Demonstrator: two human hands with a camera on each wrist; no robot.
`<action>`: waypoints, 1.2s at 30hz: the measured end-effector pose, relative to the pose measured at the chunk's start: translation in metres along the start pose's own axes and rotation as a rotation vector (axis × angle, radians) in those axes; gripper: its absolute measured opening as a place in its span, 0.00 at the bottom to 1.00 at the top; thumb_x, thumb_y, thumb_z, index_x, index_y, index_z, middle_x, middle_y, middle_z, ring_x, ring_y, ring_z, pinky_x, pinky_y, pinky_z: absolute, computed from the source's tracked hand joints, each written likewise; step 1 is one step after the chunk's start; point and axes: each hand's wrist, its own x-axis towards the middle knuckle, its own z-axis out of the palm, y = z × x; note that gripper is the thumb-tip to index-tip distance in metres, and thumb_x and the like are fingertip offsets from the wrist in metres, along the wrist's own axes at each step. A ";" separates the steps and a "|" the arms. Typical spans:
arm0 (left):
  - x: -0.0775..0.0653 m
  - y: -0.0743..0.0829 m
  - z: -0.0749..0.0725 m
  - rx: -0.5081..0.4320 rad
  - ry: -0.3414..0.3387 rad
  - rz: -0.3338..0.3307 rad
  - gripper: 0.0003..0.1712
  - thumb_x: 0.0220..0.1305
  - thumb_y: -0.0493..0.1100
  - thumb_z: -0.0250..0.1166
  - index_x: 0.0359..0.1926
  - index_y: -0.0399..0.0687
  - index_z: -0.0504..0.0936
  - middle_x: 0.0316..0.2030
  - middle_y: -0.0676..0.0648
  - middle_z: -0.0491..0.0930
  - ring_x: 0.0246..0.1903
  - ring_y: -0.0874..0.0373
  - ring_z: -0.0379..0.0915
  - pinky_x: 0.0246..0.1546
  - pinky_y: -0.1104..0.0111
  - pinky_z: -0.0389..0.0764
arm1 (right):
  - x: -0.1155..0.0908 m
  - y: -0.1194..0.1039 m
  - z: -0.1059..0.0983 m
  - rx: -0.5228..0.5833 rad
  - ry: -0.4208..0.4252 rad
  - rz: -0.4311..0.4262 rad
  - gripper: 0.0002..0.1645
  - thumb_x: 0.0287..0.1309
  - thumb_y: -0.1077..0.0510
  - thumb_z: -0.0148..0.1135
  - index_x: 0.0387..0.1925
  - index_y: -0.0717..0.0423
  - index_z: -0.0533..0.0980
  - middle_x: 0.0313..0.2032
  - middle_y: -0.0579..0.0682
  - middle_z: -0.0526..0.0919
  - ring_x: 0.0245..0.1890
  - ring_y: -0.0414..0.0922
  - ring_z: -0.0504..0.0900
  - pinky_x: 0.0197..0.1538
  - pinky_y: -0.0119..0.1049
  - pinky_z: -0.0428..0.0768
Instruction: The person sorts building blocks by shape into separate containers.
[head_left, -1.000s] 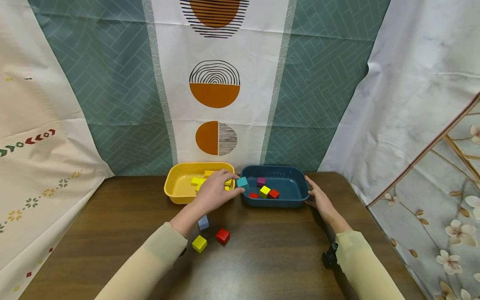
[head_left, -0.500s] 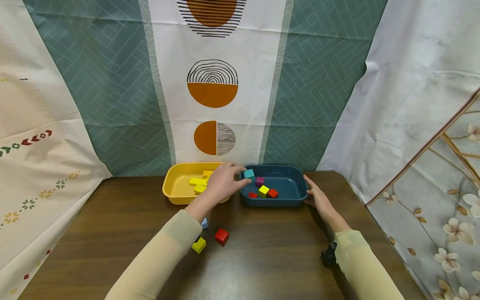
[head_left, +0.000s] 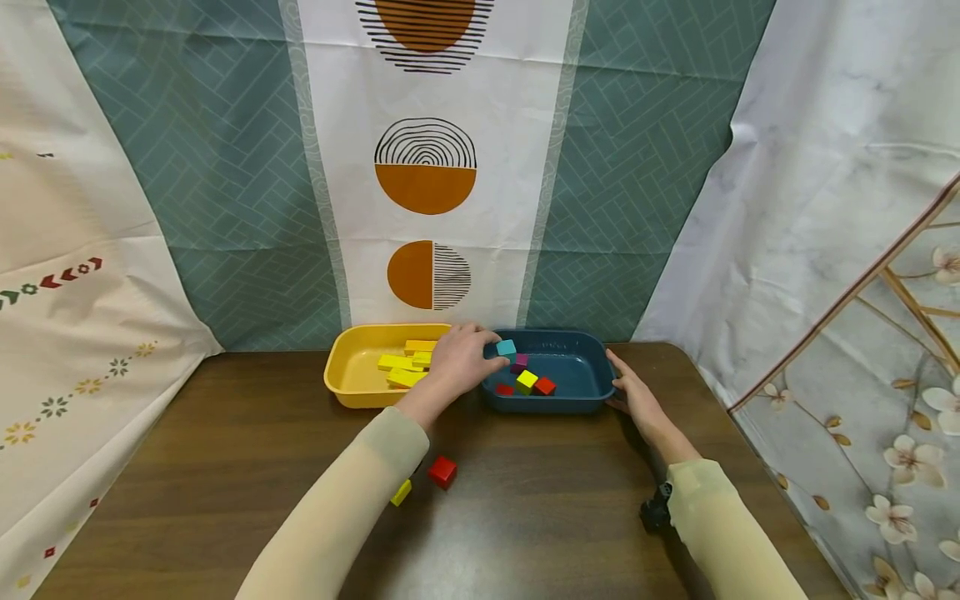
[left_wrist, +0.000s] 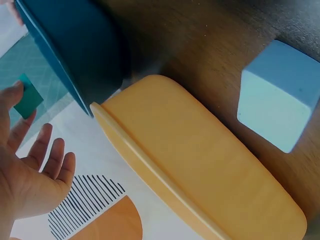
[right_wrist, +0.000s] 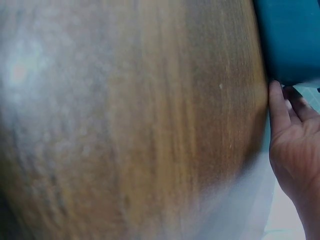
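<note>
Between thumb and index finger my left hand (head_left: 459,362) pinches a teal cube (head_left: 507,350) over the left end of the dark blue bin (head_left: 555,406). In the left wrist view, this teal cube (left_wrist: 29,97) is at the fingertips, with the other fingers loosely bent. Inside the blue bin lie a purple cube (head_left: 520,364), a yellow cube (head_left: 527,382) and two red blocks. My right hand (head_left: 636,396) rests against the bin's right end, fingers fairly straight. The right wrist view has its fingertips (right_wrist: 275,87) at the bin wall (right_wrist: 295,40).
Left of the blue bin stands a yellow bin (head_left: 347,392) with several yellow blocks (head_left: 405,378). On the wooden table are a red cube (head_left: 443,472) and a yellow cube (head_left: 401,492), partly behind my left sleeve. A light blue block (left_wrist: 280,95) shows in the left wrist view.
My left hand has carried the teal cube rightward from between the bins to above the blue bin. My left sleeve now covers the light blue block in the head view. The right hand stays put.
</note>
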 end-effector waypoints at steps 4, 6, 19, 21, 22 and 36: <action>0.002 0.001 0.003 0.014 0.000 -0.010 0.30 0.64 0.63 0.69 0.63 0.57 0.83 0.55 0.48 0.78 0.55 0.51 0.68 0.56 0.58 0.73 | -0.001 -0.001 0.001 0.001 0.002 -0.003 0.39 0.74 0.62 0.32 0.83 0.46 0.44 0.81 0.53 0.38 0.77 0.61 0.48 0.70 0.66 0.60; 0.003 0.001 0.004 0.019 0.003 -0.016 0.30 0.64 0.63 0.69 0.63 0.57 0.83 0.54 0.48 0.77 0.55 0.52 0.67 0.56 0.58 0.73 | -0.001 -0.002 0.001 -0.002 0.002 -0.005 0.39 0.74 0.63 0.31 0.83 0.47 0.44 0.81 0.54 0.38 0.77 0.61 0.48 0.70 0.66 0.60; 0.005 0.002 0.011 0.023 -0.015 -0.036 0.35 0.65 0.62 0.69 0.70 0.60 0.76 0.59 0.46 0.77 0.57 0.50 0.67 0.59 0.57 0.73 | -0.001 -0.002 0.001 0.007 -0.001 -0.008 0.39 0.74 0.63 0.31 0.83 0.47 0.44 0.81 0.55 0.38 0.76 0.62 0.51 0.70 0.65 0.61; 0.004 0.001 0.009 0.008 -0.020 -0.036 0.37 0.65 0.62 0.69 0.72 0.60 0.75 0.60 0.46 0.77 0.58 0.50 0.67 0.60 0.57 0.73 | 0.000 -0.001 0.000 0.005 0.004 -0.002 0.39 0.74 0.63 0.31 0.83 0.47 0.44 0.81 0.55 0.39 0.76 0.62 0.52 0.70 0.64 0.62; 0.004 0.001 0.008 0.002 -0.021 -0.034 0.37 0.65 0.62 0.69 0.72 0.61 0.74 0.61 0.46 0.76 0.58 0.50 0.67 0.60 0.56 0.72 | 0.000 -0.001 0.000 0.005 0.009 0.000 0.39 0.74 0.62 0.32 0.83 0.46 0.44 0.81 0.54 0.39 0.76 0.62 0.52 0.70 0.64 0.62; -0.031 -0.017 -0.024 -0.170 0.078 0.039 0.34 0.65 0.60 0.70 0.70 0.59 0.76 0.63 0.47 0.76 0.60 0.49 0.70 0.58 0.52 0.77 | 0.001 0.001 0.000 0.006 0.010 -0.004 0.38 0.74 0.62 0.33 0.83 0.48 0.45 0.81 0.55 0.41 0.75 0.60 0.53 0.69 0.62 0.64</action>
